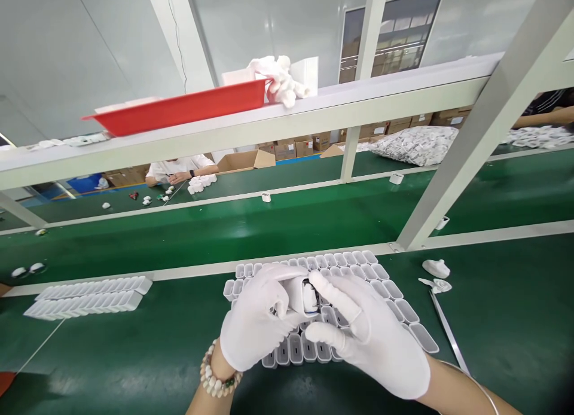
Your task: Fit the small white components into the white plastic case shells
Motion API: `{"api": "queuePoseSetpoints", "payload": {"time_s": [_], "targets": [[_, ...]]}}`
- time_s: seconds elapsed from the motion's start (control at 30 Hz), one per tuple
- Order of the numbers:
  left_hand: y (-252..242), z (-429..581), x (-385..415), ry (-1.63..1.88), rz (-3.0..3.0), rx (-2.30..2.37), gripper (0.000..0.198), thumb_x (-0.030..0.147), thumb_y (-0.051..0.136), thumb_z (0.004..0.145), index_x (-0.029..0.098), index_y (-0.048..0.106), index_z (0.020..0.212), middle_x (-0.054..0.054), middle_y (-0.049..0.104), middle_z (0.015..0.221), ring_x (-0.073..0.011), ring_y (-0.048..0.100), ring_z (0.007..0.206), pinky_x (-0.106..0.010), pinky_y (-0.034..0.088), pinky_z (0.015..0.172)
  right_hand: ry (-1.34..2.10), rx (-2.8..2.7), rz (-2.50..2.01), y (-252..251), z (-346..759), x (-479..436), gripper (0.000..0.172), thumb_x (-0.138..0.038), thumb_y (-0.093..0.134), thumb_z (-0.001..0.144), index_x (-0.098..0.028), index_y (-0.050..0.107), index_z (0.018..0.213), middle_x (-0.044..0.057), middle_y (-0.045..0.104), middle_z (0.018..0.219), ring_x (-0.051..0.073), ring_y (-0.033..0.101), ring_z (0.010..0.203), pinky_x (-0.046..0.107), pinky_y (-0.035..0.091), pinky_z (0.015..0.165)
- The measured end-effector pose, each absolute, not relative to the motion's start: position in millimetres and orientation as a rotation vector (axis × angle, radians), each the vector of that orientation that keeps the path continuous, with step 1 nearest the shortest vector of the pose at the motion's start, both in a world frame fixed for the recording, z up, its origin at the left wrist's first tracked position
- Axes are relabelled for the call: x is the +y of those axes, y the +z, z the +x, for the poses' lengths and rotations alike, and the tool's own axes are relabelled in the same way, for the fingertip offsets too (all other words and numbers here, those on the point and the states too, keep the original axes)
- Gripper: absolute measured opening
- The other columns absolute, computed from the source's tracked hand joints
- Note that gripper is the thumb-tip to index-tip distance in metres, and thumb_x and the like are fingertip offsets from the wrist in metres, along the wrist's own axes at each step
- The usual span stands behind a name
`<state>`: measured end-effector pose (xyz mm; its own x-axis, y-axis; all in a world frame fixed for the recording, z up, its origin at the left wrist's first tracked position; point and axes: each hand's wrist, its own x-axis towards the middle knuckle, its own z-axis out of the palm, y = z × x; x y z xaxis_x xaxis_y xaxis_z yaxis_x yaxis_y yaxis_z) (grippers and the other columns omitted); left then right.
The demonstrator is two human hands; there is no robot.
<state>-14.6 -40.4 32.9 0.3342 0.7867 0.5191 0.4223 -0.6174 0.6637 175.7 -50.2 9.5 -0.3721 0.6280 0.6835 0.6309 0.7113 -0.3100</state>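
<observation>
In the head view my left hand, in a white glove and with a beaded bracelet at the wrist, grips a small white plastic casing. The casing's open end faces right, and a white insert with dark edges shows inside it. My right hand, also gloved, has its thumb and fingers apart. Its index fingertip is at the upper edge of the open end, while the thumb stays lower, apart from the casing. Under both hands stand rows of open white plastic casings, partly hidden by the gloves.
Stacked white casings lie at left. Tweezers and small white scraps are at right. Beyond runs a green conveyor belt with scattered parts. A shelf holds a red tray; a slanted post rises at right. A co-worker sits opposite.
</observation>
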Motion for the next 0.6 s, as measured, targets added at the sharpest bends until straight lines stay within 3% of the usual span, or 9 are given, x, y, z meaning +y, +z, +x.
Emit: {"api": "queuePoseSetpoints", "payload": {"time_s": [0.07, 0.13, 0.2, 0.37, 0.5, 0.6], "targets": [[35, -14, -43, 1.242, 2.179, 1.051, 0.029, 0.021, 0.074, 0.082, 0.025, 0.062, 0.108, -0.006, 0.071, 0.110, -0.0229, 0.068, 0.099, -0.040, 0.055, 0.090, -0.085, -2.113, -0.964, 5, 170, -53, 0.039, -0.037, 0.043, 0.100, -0.013, 0.049, 0.130, 0.009, 0.069, 0.081, 0.022, 0.063, 0.064, 0.037, 0.053, 0.057], [34, -15, -44, 1.299, 2.180, 0.986, 0.015, 0.019, 0.074, 0.082, 0.023, 0.062, 0.090, -0.006, 0.071, 0.110, -0.0223, 0.067, 0.100, -0.038, 0.055, 0.089, -0.146, -2.148, -0.968, 1, 165, -56, 0.041, -0.033, 0.039, 0.100, -0.010, 0.042, 0.134, 0.010, 0.068, 0.079, 0.022, 0.061, 0.060, 0.037, 0.052, 0.054], [32, -16, -44, 1.312, 2.160, 0.939, 0.016, 0.017, 0.072, 0.083, 0.022, 0.058, 0.078, -0.006, 0.070, 0.112, -0.0218, 0.067, 0.101, -0.037, 0.055, 0.089, -0.197, -2.153, -0.969, 0, 161, -57, 0.044, -0.032, 0.038, 0.100, -0.009, 0.036, 0.137, 0.012, 0.069, 0.081, 0.023, 0.061, 0.059, 0.037, 0.051, 0.053], [26, -18, -38, 1.250, 2.016, 0.852, 0.026, 0.029, 0.069, 0.087, 0.020, 0.051, 0.071, -0.009, 0.069, 0.115, -0.0223, 0.066, 0.103, -0.038, 0.055, 0.089, -0.200, -2.080, -0.904, 0, 157, -58, 0.053, -0.024, 0.043, 0.096, -0.010, 0.027, 0.144, 0.009, 0.068, 0.079, 0.024, 0.061, 0.061, 0.037, 0.051, 0.055], [21, -17, -33, 1.176, 1.787, 0.733, 0.040, 0.044, 0.076, 0.079, 0.019, 0.048, 0.064, -0.011, 0.068, 0.110, -0.0230, 0.067, 0.094, -0.037, 0.057, 0.082, -0.062, -1.991, -0.879, 0, 156, -58, 0.046, -0.025, 0.051, 0.091, -0.018, 0.040, 0.135, 0.005, 0.066, 0.077, 0.022, 0.060, 0.061, 0.035, 0.049, 0.057], [19, -16, -32, 1.095, 1.542, 0.720, 0.046, 0.051, 0.076, 0.075, 0.019, 0.048, 0.059, -0.010, 0.068, 0.095, -0.0219, 0.067, 0.081, -0.035, 0.059, 0.070, 0.059, -1.920, -0.908, 0, 157, -59, 0.036, -0.028, 0.060, 0.086, -0.023, 0.051, 0.120, 0.002, 0.065, 0.075, 0.020, 0.059, 0.061, 0.033, 0.049, 0.057]]}}
